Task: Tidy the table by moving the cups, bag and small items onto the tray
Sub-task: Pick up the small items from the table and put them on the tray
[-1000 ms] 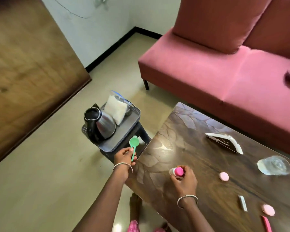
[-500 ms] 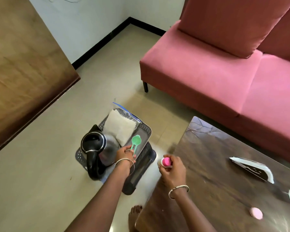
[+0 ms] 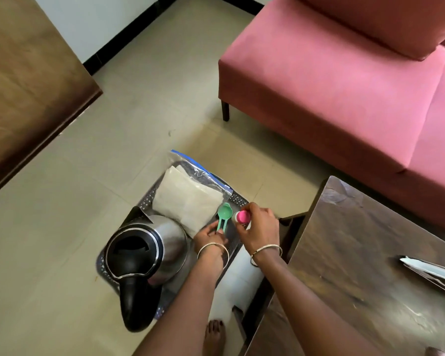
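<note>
Kettle [image 3: 149, 249] crowding the tray [image 3: 238, 199] at 7 o'clock, bag [image 3: 190, 199] filling 11 o'clock, bare strip lying open at 3 o'clock

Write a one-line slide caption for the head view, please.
Left hand lowers a green spoon and right hand a pink-capped bottle onto the tray.

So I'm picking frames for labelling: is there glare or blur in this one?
Head view: glare streaks the table top; the green spoon and pink-capped bottle look slightly soft; wide-angle bending tilts the sofa.
</note>
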Demonstrator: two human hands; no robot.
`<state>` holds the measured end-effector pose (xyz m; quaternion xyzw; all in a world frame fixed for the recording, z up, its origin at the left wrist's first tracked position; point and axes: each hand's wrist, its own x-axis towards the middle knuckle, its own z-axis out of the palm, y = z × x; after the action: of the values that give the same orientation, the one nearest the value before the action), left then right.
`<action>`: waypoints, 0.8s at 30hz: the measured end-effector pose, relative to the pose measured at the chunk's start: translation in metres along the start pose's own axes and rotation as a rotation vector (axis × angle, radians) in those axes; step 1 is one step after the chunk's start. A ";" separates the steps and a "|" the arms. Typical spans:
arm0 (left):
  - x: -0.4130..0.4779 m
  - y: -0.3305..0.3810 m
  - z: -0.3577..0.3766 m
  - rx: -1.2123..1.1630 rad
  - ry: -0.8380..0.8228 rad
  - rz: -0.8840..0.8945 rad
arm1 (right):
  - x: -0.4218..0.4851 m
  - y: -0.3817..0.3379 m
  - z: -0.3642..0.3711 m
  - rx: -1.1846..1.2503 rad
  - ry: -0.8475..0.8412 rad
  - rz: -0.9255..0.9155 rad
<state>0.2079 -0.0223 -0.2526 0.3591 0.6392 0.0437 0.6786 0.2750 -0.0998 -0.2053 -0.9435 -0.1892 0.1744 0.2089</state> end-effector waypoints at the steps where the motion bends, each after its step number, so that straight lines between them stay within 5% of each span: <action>1: 0.001 0.000 0.001 -0.045 0.003 -0.015 | 0.002 0.000 0.003 -0.039 0.003 -0.013; 11: 0.001 0.011 0.001 -0.472 0.030 -0.197 | 0.001 0.004 0.022 -0.305 0.053 -0.111; 17: -0.002 0.014 0.004 -0.489 -0.023 -0.303 | 0.006 0.000 0.023 -0.359 0.038 -0.101; 24: -0.026 0.013 -0.004 -0.493 0.106 -0.363 | 0.002 -0.002 0.019 -0.347 0.011 -0.096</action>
<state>0.2052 -0.0240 -0.2234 0.0608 0.6975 0.0943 0.7078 0.2683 -0.0910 -0.2216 -0.9563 -0.2600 0.1236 0.0520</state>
